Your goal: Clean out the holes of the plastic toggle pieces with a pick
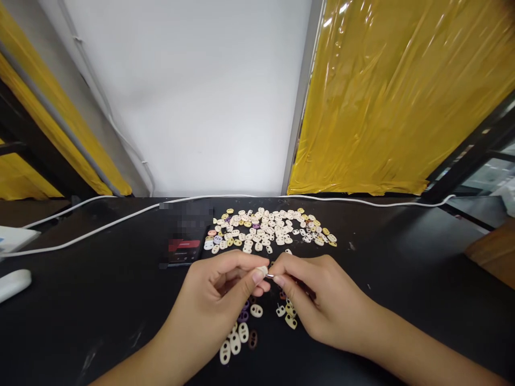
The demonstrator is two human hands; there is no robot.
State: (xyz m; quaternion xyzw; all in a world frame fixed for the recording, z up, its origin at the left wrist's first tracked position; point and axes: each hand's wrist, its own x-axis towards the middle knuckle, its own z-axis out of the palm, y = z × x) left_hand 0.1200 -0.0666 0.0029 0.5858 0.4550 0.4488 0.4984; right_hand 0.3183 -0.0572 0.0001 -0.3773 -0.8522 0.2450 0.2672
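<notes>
A small cream piece (pixel 263 270) is pinched between the thumb and forefinger of my left hand (pixel 225 289). My right hand (pixel 317 289) has its thumb and forefinger closed on a thin silver metal part (pixel 270 276). This part meets the cream piece's right side; whether it is joined to it I cannot tell. Below my left hand lie loose cream oval two-hole pieces (pixel 235 343), with a dark brown one (pixel 252 339) and purple ones (pixel 243 315) beside them. Near my right thumb are several yellowish pieces (pixel 290 320), partly hidden by that hand.
A broad spread of cream, yellow and purple two-hole pieces (pixel 261 230) covers the black table (pixel 120 300) beyond my hands. Left of it lies a phone (pixel 185 249), its screen partly blurred. A white cable (pixel 120 221) runs along the back; a white object (pixel 14 284) sits far left.
</notes>
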